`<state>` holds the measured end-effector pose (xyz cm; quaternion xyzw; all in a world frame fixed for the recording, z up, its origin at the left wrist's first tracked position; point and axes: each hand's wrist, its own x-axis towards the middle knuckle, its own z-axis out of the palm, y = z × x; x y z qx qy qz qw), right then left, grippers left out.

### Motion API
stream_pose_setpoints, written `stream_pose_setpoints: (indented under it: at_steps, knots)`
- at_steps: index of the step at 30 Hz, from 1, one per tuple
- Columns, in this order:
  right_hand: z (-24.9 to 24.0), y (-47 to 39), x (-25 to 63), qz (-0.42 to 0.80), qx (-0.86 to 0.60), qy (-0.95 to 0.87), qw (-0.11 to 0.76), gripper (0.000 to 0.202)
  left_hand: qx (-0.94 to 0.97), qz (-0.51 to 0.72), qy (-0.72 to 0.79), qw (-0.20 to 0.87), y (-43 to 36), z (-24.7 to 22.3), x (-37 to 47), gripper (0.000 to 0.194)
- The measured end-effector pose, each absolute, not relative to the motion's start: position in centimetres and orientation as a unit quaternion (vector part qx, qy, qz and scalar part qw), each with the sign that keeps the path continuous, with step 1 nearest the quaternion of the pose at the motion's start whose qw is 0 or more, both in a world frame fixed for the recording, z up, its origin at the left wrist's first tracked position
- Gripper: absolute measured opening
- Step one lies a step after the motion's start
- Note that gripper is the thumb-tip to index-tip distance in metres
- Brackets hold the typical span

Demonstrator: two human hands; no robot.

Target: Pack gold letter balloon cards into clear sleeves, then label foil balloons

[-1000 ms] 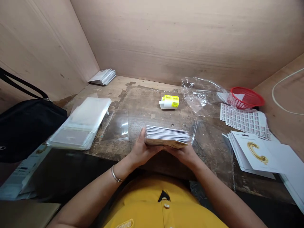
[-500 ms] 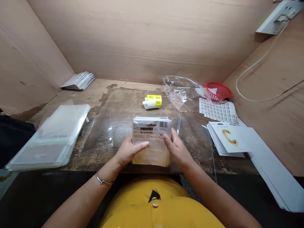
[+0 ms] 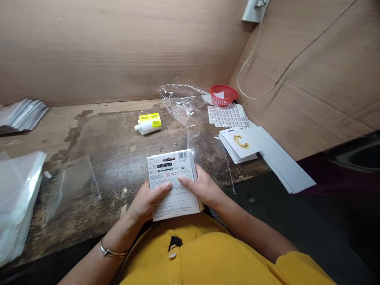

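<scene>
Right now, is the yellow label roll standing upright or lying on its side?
On its side: the roll lies lengthwise along the table, its curved, yellow-labelled surface facing up.

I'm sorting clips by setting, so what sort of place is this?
Probably a packing or labelling workstation, judging by the stack of printed cards being held, the roll of yellow labels on the table and the pile of clear plastic sleeves at the left edge of view.

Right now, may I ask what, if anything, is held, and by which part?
A stack of printed cards, by both side edges, thumbs on top.
</scene>
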<state>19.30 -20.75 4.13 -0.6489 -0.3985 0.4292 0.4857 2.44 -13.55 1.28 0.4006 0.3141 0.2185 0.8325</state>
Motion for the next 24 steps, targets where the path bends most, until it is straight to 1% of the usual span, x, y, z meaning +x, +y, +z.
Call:
stream_pose_setpoints:
  at_steps: [2,3,6,8,10,11,12,14,16,19,22,24]
  knots:
    - [3.7,-21.8,19.6,0.472,-0.604,-0.377,0.52,0.051,0.413,0.195,0.311,0.834,-14.0,1.4,3.1,0.053]
    - [3.6,-22.2,19.9,0.474,-0.585,-0.366,0.547,0.05,0.429,0.189,0.303,0.83,-14.1,1.6,3.5,0.052]
    - [4.0,-23.1,21.8,0.427,-0.579,-0.336,0.608,0.048,0.542,0.182,0.253,0.781,-13.2,2.7,5.5,0.051]
    - [5.2,-24.0,24.3,0.365,-0.608,-0.31,0.634,0.045,0.665,0.212,0.222,0.681,-11.8,3.4,7.3,0.051]
    - [6.7,-25.3,27.3,0.268,-0.633,-0.269,0.675,0.044,0.793,0.267,0.192,0.513,-10.4,3.4,9.3,0.046]
    - [7.4,-26.2,28.8,0.218,-0.632,-0.252,0.699,0.044,0.848,0.269,0.159,0.428,-9.8,3.1,10.4,0.042]
    - [8.1,-27.2,30.1,0.182,-0.626,-0.247,0.718,0.045,0.891,0.253,0.122,0.357,-9.4,2.5,11.3,0.037]
    - [9.0,-29.2,32.0,0.139,-0.618,-0.239,0.736,0.044,0.938,0.194,0.058,0.282,-9.0,1.0,13.0,0.025]
    - [9.4,-31.1,32.6,0.128,-0.627,-0.225,0.734,0.04,0.949,0.168,0.051,0.263,-9.1,-0.4,14.1,0.018]
    - [8.9,-33.1,32.4,0.126,-0.648,-0.2,0.724,0.037,0.945,0.182,0.077,0.261,-9.0,-1.2,14.6,0.02]
    - [8.2,-33.6,32.2,0.154,-0.659,-0.188,0.712,0.039,0.941,0.194,0.083,0.263,-8.5,-0.1,14.3,0.023]
    - [8.0,-33.2,32.2,0.178,-0.656,-0.189,0.709,0.038,0.934,0.226,0.09,0.262,-8.2,1.0,14.1,0.028]
